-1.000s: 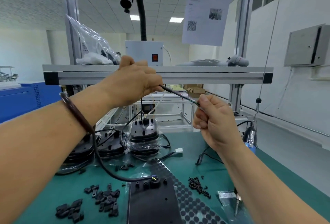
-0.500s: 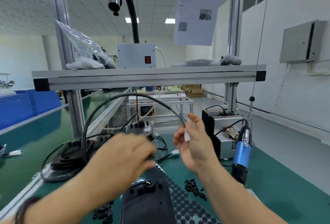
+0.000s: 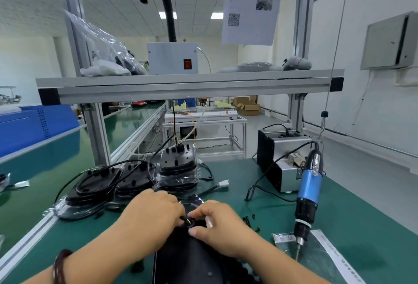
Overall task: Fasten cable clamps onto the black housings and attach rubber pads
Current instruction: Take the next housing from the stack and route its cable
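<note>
A black housing [image 3: 187, 258] lies flat at the near edge of the green bench. Both hands meet at its far end. My left hand [image 3: 153, 215] curls its fingers down onto the black cable [image 3: 188, 221], with yellow-green wires, where it enters the housing. My right hand [image 3: 217, 227] pinches the same spot between thumb and forefinger, and something white shows between its fingers. A sheet of round black rubber pads [image 3: 245, 269] peeks out under my right forearm. The loose clamps are hidden by my left arm.
Stacks of wired black housings [image 3: 92, 184] [image 3: 178, 163] stand behind my hands. A blue electric screwdriver [image 3: 309, 188] hangs at the right over a plastic bag [image 3: 321, 256]. A screw feeder box [image 3: 278, 159] stands behind it, and loose black screws [image 3: 248, 220] lie beside my right hand.
Both hands dropped from head height, where they stretched the cable, to the housing's far end. My view tilted down with them, and the cable loop is no longer raised.
</note>
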Demonstrator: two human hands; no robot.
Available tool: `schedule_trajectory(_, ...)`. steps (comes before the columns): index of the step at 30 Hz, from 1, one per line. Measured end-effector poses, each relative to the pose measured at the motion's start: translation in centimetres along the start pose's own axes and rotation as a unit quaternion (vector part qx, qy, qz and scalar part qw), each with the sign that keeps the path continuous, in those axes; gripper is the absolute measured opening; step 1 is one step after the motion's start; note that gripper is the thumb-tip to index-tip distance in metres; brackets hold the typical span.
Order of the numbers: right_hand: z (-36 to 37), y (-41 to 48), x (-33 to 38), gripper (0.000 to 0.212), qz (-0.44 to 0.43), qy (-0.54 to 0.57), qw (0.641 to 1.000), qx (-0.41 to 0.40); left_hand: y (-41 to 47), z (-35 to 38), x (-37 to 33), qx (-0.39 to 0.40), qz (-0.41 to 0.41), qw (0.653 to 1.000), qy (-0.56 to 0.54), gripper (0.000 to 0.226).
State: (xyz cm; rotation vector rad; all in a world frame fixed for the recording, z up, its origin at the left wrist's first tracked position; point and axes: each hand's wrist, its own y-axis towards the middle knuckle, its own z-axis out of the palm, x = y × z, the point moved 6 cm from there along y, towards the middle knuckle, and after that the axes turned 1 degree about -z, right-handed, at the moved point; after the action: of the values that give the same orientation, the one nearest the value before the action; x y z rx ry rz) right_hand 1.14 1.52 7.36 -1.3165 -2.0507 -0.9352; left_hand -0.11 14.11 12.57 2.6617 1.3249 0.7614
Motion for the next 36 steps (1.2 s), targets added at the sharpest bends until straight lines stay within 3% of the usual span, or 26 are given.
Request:
schedule_trajectory(7, 0.4, 0.4, -0.8, 0.027, 0.017, 0.042, 0.999, 0.000, 2.2, 0.1, -0.3, 0.078, 0.054, 0.994, 0.050, 0.026)
schedule_trajectory(16, 0.3, 0.5, -0.8, 0.021, 0.014, 0.035, 0.999, 0.013, 2.9, -0.5, -1.6, 0.092, 0.101, 0.987, 0.078, 0.016)
schedule_trajectory(20, -0.3, 0.1, -1.2, 0.020, 0.034, 0.090, 0.995, 0.028, 1.0, 0.7, 1.2, 0.079, 0.053, 0.993, -0.075, 0.030)
schedule_trajectory(24, -2.2, 0.5, -1.6, 0.016, 0.063, 0.118, 0.991, -0.024, -1.8, 3.1, 3.4, 0.074, -0.014, 0.969, -0.235, 0.032)
schedule_trajectory(26, -2.9, 1.0, -1.8, 0.013, 0.081, 0.088, 0.992, -0.045, -2.2, 3.9, 3.5, 0.067, -0.027, 0.961, -0.267, 0.031)
schedule_trajectory(29, -3.4, 1.9, -2.0, 0.011, 0.083, -0.075, 0.993, -0.043, -2.3, 4.2, 3.3, 0.048, -0.030, 0.951, -0.304, 0.026)
schedule_trajectory(33, -2.7, 2.5, -2.3, 0.021, 0.091, -0.255, 0.962, -0.017, -2.5, 4.2, 2.9, 0.023, -0.035, 0.938, -0.343, 0.025)
schedule_trajectory(36, -2.3, 2.6, -1.3, 0.033, 0.048, -0.245, 0.968, -0.032, -2.9, 4.5, 2.4, 0.015, -0.039, 0.937, -0.348, 0.023)
